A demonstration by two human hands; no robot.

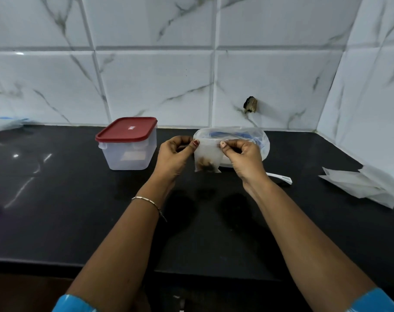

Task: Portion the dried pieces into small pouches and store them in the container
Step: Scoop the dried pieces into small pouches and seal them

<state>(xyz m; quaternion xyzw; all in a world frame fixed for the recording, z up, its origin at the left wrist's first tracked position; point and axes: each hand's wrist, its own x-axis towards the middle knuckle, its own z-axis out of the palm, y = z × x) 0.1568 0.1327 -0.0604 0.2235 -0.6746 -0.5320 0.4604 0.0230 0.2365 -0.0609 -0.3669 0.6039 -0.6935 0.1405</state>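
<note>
The pouch [208, 156] hung just right of the container [128, 149], with a small clump of dried pieces [205, 165] at its bottom. The left hand [175, 152] pinched the top corner nearer the container and the right hand [241, 154] pinched the farther one, the other fingers curled in. The step looked like closing 1 filled pouch. The red lid [126, 129] sat on the container, so the next move would call for finishing the closure, then freeing 1 hand to lift it. Empty pouches [362, 183] lay far to the right.
</note>
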